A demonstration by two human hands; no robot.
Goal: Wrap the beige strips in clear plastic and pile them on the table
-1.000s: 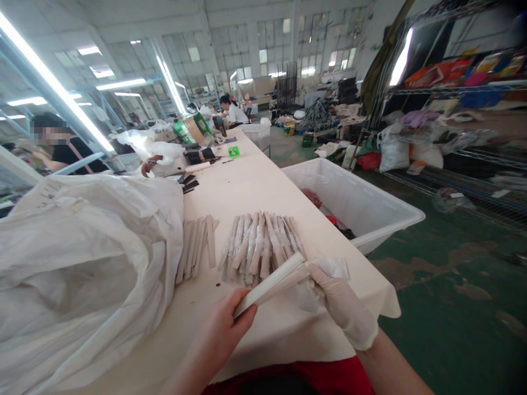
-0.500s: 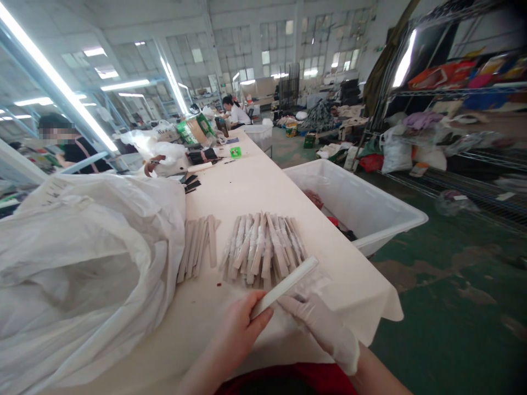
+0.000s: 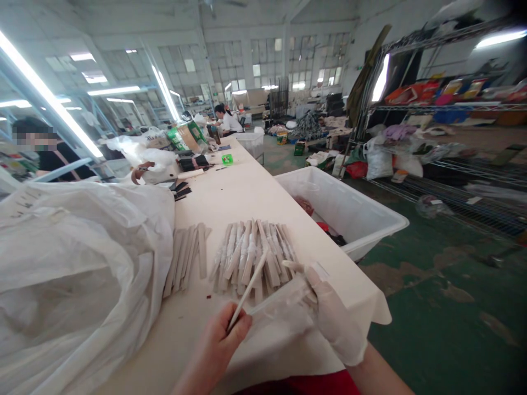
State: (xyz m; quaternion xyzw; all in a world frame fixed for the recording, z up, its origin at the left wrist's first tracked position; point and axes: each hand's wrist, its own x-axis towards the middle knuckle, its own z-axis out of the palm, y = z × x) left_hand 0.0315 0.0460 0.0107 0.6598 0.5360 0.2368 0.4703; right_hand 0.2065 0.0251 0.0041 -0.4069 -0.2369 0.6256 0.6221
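My bare left hand is closed around the lower end of a pale flat strip, which tilts up and to the right with its narrow edge toward me. A piece of clear plastic film stretches from beside the strip to my gloved right hand. That hand is closed on the film, its finger pointing left; part of its grip is blurred. Just beyond my hands lies a fanned pile of similar strips with clear plastic around their middles. Left of it, plain strips lie side by side.
A big white bag covers the table's left side. Along the right edge stands a white plastic bin. Dark pieces and a green tray lie farther up the table. Wire shelving is at right; two people sit beyond.
My left hand has turned the strip steeper and onto its edge. My right hand has moved away to the right, drawing the plastic film out between the hands. The view has shifted slightly right.
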